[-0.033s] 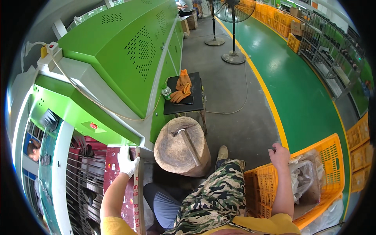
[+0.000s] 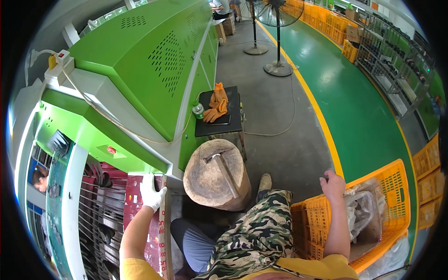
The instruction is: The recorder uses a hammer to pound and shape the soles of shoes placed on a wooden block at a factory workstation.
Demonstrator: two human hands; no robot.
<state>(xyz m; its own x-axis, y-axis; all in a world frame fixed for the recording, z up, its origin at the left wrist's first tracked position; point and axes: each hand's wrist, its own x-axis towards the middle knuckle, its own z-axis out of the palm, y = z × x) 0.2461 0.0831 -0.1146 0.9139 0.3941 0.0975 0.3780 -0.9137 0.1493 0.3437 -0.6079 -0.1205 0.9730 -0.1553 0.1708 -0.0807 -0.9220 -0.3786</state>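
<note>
Looks like a reach-and-feed step: gloved left hand (image 2: 151, 192) rests flat and open on the dark red tray (image 2: 135, 198) at the green machine's (image 2: 154, 70) mouth, bare right hand (image 2: 333, 185) curls over the plastic bag (image 2: 361, 212) in the orange crate (image 2: 396, 186). Next probably needs a firm grab inside.

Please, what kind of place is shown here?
Most likely a factory floor: a long green machine beside a painted green aisle with a yellow line, orange plastic crates, and standing fans.
</note>
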